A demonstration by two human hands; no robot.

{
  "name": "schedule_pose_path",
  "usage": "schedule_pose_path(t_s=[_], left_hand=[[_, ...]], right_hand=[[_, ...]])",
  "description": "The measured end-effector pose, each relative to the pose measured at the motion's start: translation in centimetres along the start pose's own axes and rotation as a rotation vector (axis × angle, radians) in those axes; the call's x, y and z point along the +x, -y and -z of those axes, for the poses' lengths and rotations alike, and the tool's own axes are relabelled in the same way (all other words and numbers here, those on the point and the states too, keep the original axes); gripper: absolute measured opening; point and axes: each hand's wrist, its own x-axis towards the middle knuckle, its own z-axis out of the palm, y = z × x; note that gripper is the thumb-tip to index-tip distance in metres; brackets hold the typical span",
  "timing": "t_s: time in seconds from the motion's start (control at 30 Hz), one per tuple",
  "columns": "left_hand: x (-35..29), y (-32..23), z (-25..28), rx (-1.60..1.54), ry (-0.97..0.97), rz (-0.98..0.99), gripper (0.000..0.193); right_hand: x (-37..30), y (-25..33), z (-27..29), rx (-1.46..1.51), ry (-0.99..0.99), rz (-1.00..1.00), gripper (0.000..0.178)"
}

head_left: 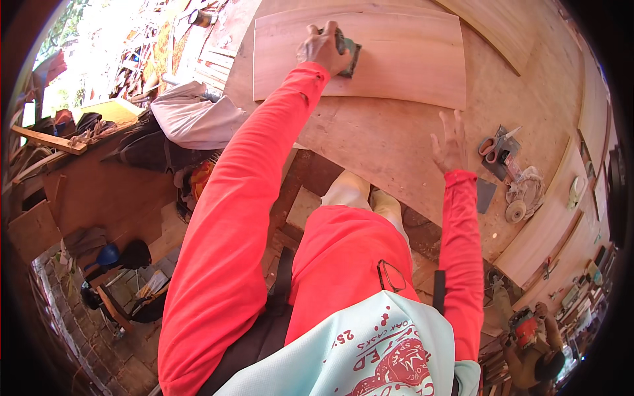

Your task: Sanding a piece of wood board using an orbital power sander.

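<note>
My left hand (319, 50) is wrapped over a dark green palm sander (354, 61), whose flat base rests on a wide, pale wooden board (409, 56). The board lies across the far part of the workbench (383, 129). My right hand (450, 144) is open with its fingers spread and holds nothing. It is just in front of the board's near edge, toward the right end; whether it touches the bench I cannot tell.
Right of my right hand lie scissors (496, 144), a dark sandpaper sheet (486, 196) and a clear bag with a roll (516, 210). More boards (538, 244) lie along the right. A white cloth (198, 117) hangs at left. Another person (538, 360) works at lower right.
</note>
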Motion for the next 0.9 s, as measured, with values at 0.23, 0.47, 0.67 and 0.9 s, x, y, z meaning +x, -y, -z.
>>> schedule_pose_path(t_s=[0.23, 0.47, 0.67, 0.9], left_hand=[[3.7, 2.6, 0.2, 0.026, -0.065, 0.104, 0.06], [-0.8, -0.9, -0.8, -0.046, -0.081, -0.023, 0.059], [-6.3, 1.7, 1.3, -0.034, 0.034, 0.002, 0.064], [-2.5, 9.7, 2.0, -0.008, -0.073, 0.142, 0.059]], right_hand=[[7.2, -0.4, 2.4, -0.382, 0.493, -0.166, 0.072], [7.4, -0.7, 2.2, -0.462, 0.555, -0.183, 0.073], [7.7, 1.0, 1.6, -0.534, 0.544, -0.187, 0.073], [5.7, 8.3, -5.5, -0.464, 0.368, 0.312, 0.079]])
